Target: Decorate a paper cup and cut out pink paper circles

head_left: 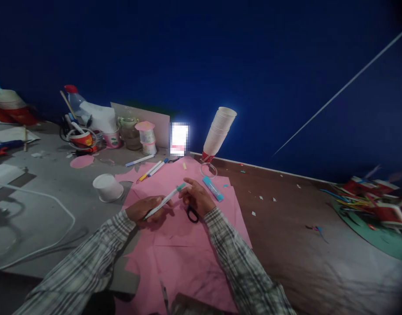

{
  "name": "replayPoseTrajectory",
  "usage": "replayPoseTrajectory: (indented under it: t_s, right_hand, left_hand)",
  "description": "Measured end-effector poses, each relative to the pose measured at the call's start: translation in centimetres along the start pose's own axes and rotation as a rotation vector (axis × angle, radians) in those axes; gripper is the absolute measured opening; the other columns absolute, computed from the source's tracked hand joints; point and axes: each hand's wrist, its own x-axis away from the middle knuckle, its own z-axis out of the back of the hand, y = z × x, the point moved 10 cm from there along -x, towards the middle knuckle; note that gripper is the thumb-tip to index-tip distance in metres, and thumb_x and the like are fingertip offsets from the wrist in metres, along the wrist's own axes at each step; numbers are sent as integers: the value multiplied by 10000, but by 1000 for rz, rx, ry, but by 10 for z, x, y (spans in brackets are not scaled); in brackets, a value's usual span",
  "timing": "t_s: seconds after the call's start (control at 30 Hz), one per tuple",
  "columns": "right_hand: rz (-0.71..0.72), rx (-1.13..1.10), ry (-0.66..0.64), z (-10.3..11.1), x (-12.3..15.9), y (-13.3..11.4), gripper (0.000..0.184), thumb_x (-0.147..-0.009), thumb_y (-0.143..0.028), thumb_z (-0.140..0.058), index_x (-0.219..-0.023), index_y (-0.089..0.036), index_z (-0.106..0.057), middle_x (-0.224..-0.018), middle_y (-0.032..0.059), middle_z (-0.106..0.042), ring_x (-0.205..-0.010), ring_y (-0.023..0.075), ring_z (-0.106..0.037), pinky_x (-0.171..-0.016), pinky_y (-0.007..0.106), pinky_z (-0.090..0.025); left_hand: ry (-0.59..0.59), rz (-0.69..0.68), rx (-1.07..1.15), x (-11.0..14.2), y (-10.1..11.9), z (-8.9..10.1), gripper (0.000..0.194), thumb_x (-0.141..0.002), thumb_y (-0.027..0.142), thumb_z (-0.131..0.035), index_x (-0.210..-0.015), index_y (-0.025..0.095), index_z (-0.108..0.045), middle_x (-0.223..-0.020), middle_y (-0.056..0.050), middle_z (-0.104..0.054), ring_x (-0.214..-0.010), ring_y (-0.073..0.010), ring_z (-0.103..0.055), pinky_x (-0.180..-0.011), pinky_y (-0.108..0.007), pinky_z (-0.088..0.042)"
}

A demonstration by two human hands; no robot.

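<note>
A white marker (164,202) with a green band slants up to the right between my hands over pink paper sheets (177,232). My left hand (148,209) is closed around its lower part. At the green end, my right hand (200,197) has its thumb and index finger about the tip, pinching it. Below the right palm shows a black scissors handle (192,215); the blades are hidden. A clear tube with blue ends (213,189) lies just right of that hand. Several more markers (158,168) rest on the paper's far edge.
An overturned white paper cup (107,188) stands at left, near a white cable (68,214). A tall, leaning cup stack (219,131) is by the blue wall, beside a tape ring (208,170). Jars (130,133) and a pen-filled cup (84,141) line the back left.
</note>
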Motion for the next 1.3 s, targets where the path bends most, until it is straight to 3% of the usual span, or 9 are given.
replayPoseTrajectory:
  t_s: [0.23, 0.37, 0.47, 0.57, 0.63, 0.7, 0.97, 1.07, 1.3]
  right_hand:
    - [-73, -15, -8, -37, 10, 15, 237, -631, -341, -796, -721, -167, -662, -474, -63, -553, -367, 59, -412, -362, 169, -267]
    - [19, -150, 96, -12, 12, -19, 227, -731, -433, -689, -753, -213, -640, -451, -112, -416, -340, 36, -248, -354, 173, -203]
    - [118, -302, 155, 14, 18, -50, 151, -739, -369, -692, -776, -234, -637, -503, -104, -451, -375, 36, -323, -441, 185, -366]
    - [154, -385, 169, 20, 31, -60, 175, -712, -328, -720, -862, -261, -662, -643, -56, -618, -495, 58, -513, -551, 206, -465]
    - [205, -297, 179, 14, 44, -61, 252, -748, -368, -697, -985, -289, -663, -733, -21, -697, -541, 89, -580, -575, 238, -492]
    - [266, -173, 180, 4, 55, -62, 336, -802, -428, -648, -1110, -293, -634, -775, 14, -733, -570, 133, -625, -582, 283, -508]
    - [323, -164, 324, 4, 48, -27, 331, -844, -506, -579, -1015, -234, -659, -781, 20, -724, -751, 182, -687, -746, 383, -564]
    - [373, -96, 355, 7, 50, -14, 336, -869, -498, -545, -1092, -258, -620, -871, 19, -736, -856, 210, -708, -871, 478, -549]
    - [462, 490, 335, -7, 66, -15, 315, -942, -417, -453, -1212, -291, -554, -943, 35, -752, -966, 257, -690, -900, 547, -529]
  left_hand:
    - [51, -44, -137, -5, 1, -7, 558, -859, 651, -456, -710, 132, -600, -422, -7, -580, -283, -55, -290, -322, -202, -184]
    - [147, -162, -340, 2, 21, 9, 645, -922, 637, -256, -963, 113, -631, -740, -142, -749, -338, -82, -425, -362, -223, -293]
    - [356, -286, -853, 17, 45, 27, 486, -951, 504, -322, -1127, 167, -624, -1008, -143, -742, -781, -194, -685, -684, -326, -517]
    - [409, -285, -1215, 25, 45, 28, 408, -831, 458, -572, -1194, 285, -639, -1339, -90, -606, -1266, -311, -505, -1070, -532, -320]
    - [378, -220, -1435, 24, 34, 24, 458, -768, 405, -656, -1219, 335, -630, -1447, -61, -510, -1373, -353, -368, -1114, -585, -205]
    - [339, -154, -1618, 22, 24, 17, 501, -740, 365, -692, -1235, 342, -619, -1472, -62, -478, -1375, -357, -354, -1098, -565, -240]
    - [349, -174, -1739, 13, 23, -15, 690, -697, 696, -626, -1237, 266, -616, -1350, -149, -554, -1073, -346, -534, -862, -499, -420]
    - [355, -169, -1671, 15, 22, -7, 643, -719, 693, -604, -1228, 300, -622, -1360, -109, -551, -1117, -343, -510, -907, -498, -406]
    - [370, -162, -1655, 23, 19, 13, 545, -804, 556, -588, -1289, 306, -572, -1443, -92, -485, -1321, -368, -365, -1076, -591, -233]
